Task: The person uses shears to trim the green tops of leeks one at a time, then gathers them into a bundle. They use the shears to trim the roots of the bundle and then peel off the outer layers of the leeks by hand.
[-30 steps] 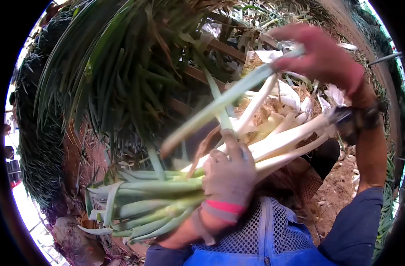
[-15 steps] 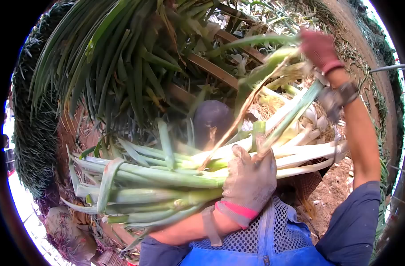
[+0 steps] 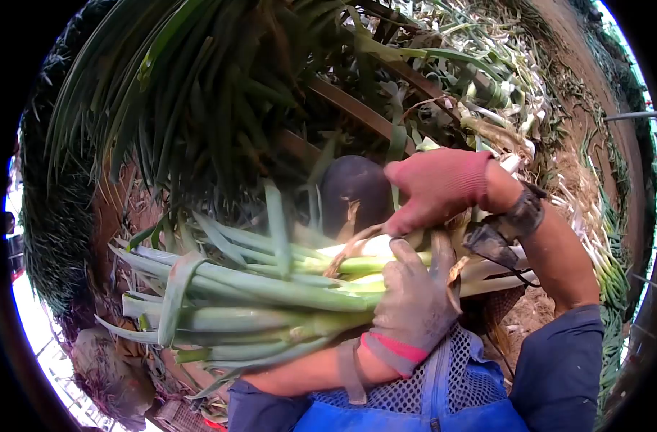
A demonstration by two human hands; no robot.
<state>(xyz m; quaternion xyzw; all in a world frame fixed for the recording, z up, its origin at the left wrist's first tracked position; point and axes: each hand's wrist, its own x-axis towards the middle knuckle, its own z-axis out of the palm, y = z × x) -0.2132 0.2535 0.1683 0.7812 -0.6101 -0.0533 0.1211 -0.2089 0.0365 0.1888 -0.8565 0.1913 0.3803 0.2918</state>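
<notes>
A thick bundle of leeks (image 3: 271,286) lies across my lap, green leaves to the left and white stalks to the right. My left hand (image 3: 416,299), in a dirty grey-white glove with a pink cuff, is closed around the middle of the bundle. Just above it is my right hand (image 3: 443,189) in a red glove, thumb and forefinger apart, over the white stalks. A dry brown leaf (image 3: 351,248) lies on the bundle by its thumb. The right hand and wrist partly hide the stalks' root ends.
Long green leaves of a leek heap (image 3: 192,93) hang at the upper left. A dark rounded object (image 3: 355,193) stands beyond the bundle, near wooden slats (image 3: 354,108). Peeled leaf scraps (image 3: 501,65) cover the ground at the upper right. More leeks (image 3: 605,266) lie at the right.
My right hand has come down and left from the upper right, where it was pulling at leaves, to the bundle. My left hand keeps its hold, shifted slightly right.
</notes>
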